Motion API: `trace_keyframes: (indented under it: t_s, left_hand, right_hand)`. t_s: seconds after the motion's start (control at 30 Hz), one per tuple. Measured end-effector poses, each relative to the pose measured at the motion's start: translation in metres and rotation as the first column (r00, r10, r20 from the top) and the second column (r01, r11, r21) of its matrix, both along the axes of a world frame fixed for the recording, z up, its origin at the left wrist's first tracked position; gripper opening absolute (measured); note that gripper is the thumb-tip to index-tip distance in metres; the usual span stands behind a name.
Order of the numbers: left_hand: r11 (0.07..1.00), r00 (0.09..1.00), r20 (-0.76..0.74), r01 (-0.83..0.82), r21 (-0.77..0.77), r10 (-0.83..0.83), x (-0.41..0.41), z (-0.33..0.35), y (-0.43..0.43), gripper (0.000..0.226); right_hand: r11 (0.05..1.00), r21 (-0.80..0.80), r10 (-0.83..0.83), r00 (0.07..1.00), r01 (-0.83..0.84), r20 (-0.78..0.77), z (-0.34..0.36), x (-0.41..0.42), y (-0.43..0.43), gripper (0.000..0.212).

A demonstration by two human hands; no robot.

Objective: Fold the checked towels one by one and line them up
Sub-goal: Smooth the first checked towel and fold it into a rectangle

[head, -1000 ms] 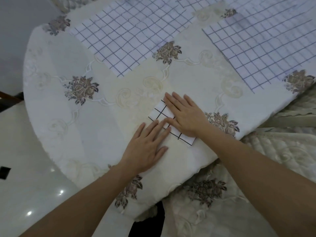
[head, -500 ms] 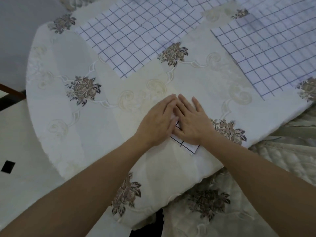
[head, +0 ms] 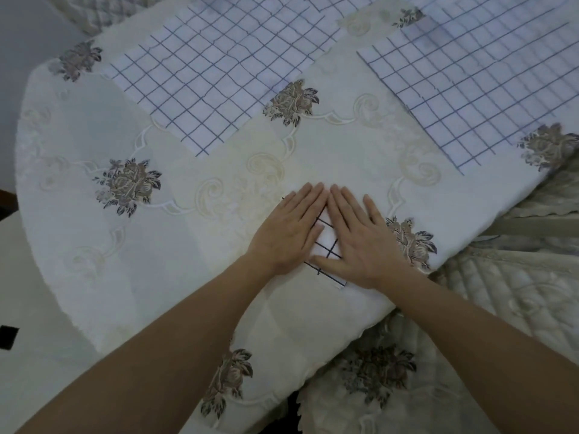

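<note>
A small folded checked towel (head: pixel 327 249) lies near the front edge of the round table (head: pixel 94 245), mostly hidden under my hands. My left hand (head: pixel 288 230) presses flat on its left part with straight fingers. My right hand (head: pixel 360 239) presses flat on its right part, fingertips almost meeting those of the left. Two unfolded checked towels lie spread at the back: one at the centre left (head: pixel 213 67), another at the right (head: pixel 476 73).
The table wears a cream cloth with embroidered flowers (head: pixel 128 184). A quilted cushioned seat (head: pixel 517 292) sits close below the table's right front edge. Pale floor (head: pixel 31 355) shows at the lower left.
My left hand has slid from the cloth at the towel's left up onto the folded towel, beside my right hand. The camera view has shifted slightly.
</note>
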State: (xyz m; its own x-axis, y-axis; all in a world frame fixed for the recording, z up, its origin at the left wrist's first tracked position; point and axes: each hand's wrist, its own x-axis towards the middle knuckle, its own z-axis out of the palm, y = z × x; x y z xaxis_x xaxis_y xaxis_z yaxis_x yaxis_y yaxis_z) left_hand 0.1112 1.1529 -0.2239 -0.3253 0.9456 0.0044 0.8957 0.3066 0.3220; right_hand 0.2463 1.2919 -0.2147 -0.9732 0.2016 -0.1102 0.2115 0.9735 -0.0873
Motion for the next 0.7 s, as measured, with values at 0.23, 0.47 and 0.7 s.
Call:
trace_keyframes:
  t_s: [0.23,0.47,0.7]
  left_hand:
    - [0.994,0.985,-0.174,-0.031,-0.102,0.013,0.006,-0.002,0.001,0.067]
    - [0.982,0.973,-0.223,0.011,-0.189,-0.054,0.004,0.001,-0.001,0.075]
    - [0.991,0.984,-0.161,0.052,-0.123,-0.072,-0.007,-0.004,-0.004,0.063]
  right_hand:
    - [0.998,0.026,-0.059,0.995,0.058,0.079,0.011,0.04,0.008,0.108]
    - [0.891,-0.301,-0.422,0.867,0.341,-0.266,0.024,-0.036,-0.071,0.074]
    - [0.817,-0.258,-0.567,0.798,0.515,-0.205,-0.008,-0.023,-0.075,0.082]
